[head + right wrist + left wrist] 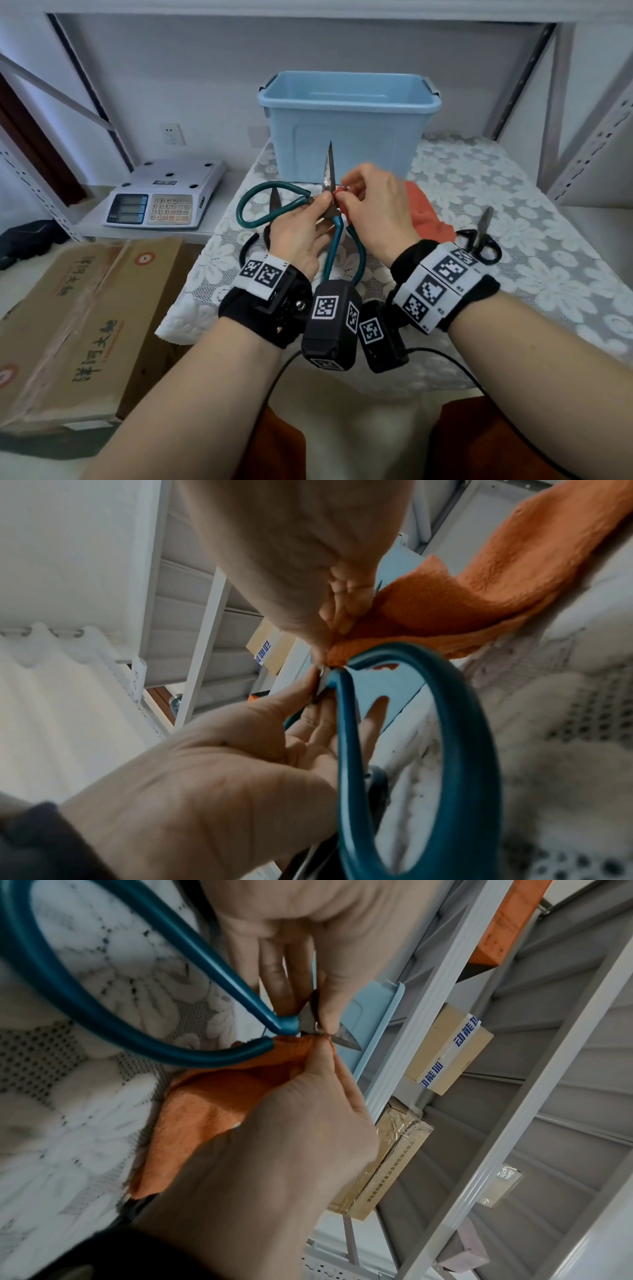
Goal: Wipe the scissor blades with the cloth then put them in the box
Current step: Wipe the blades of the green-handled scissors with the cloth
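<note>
Lace-covered table point(513, 219) amid metal shelving, left hand point(298, 233) gripping teal scissors point(330, 178), right hand point(376, 209) pinching orange cloth point(423, 212)

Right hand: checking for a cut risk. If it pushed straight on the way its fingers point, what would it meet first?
Probably the scissor blade: the right hand pinches the orange cloth against its base; the left hand's fingertips lie just beyond.

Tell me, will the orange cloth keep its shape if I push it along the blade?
Probably not. The cloth sags in folds from the right hand, so it looks floppy. Its fuzzy nap probably grips the scissors rather than slipping.
</note>
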